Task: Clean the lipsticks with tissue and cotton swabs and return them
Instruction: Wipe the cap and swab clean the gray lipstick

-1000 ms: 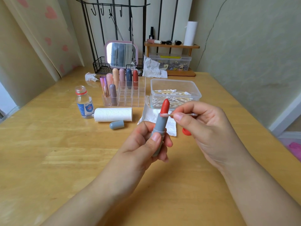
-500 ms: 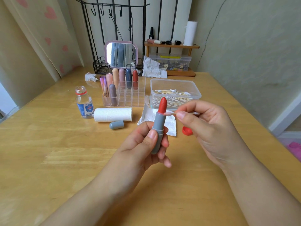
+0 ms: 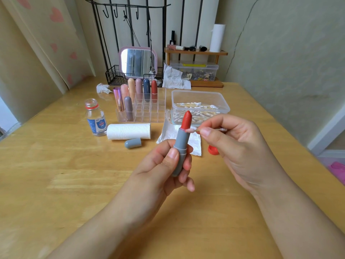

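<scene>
My left hand point(image 3: 162, 167) grips an upright grey lipstick point(image 3: 180, 144) with its red stick wound out. My right hand point(image 3: 235, 146) pinches a cotton swab point(image 3: 191, 130); its pink-stained tip touches the rim of the tube at the base of the red stick. The lipstick's grey cap point(image 3: 133, 143) lies on the table beside a tissue roll point(image 3: 128, 131). A flat tissue point(image 3: 194, 141) lies behind the lipstick. A clear organizer point(image 3: 149, 111) holds several capped lipsticks. A clear box of cotton swabs point(image 3: 200, 105) stands behind my hands.
An uncapped small bottle point(image 3: 95, 118) stands left of the roll, and its red cap point(image 3: 212, 150) lies by my right hand. Crumpled tissues point(image 3: 102, 88), a mirror point(image 3: 138, 61), a wire rack and a wooden shelf point(image 3: 196, 53) line the back of the wooden table.
The swab tip has slid down from the side of the red stick to the tube's rim. Both hands have shifted slightly; the lipstick has tilted a little.
</scene>
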The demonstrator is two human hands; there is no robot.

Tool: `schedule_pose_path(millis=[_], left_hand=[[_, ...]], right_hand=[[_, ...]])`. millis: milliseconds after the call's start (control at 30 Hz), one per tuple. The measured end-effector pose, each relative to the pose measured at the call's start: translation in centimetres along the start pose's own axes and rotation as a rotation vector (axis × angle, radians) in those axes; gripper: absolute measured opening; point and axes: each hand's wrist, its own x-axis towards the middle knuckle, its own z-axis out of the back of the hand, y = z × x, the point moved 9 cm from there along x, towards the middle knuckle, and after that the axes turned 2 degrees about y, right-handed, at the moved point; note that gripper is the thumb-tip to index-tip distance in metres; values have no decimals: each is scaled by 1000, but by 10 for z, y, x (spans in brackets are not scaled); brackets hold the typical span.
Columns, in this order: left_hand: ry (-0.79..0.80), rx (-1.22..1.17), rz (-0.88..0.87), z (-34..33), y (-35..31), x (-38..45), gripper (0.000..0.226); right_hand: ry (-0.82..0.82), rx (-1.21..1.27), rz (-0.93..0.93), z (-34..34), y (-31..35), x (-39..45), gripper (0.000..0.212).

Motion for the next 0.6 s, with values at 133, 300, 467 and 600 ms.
schedule_pose_path(millis=[133, 300, 467, 600], left_hand=[[-5, -25, 6, 0, 1, 0, 23], [6, -57, 5, 2, 3, 2, 26], [-23, -130, 9, 6, 3, 6, 29], [-46, -139, -5, 7, -2, 3, 23]], right_hand=[[5, 13, 3, 0, 0, 0, 14], [-22, 4, -9, 8, -4, 2, 15], [53, 73, 45, 1, 3, 0, 9], [105, 16, 118, -5, 8, -1, 7]])
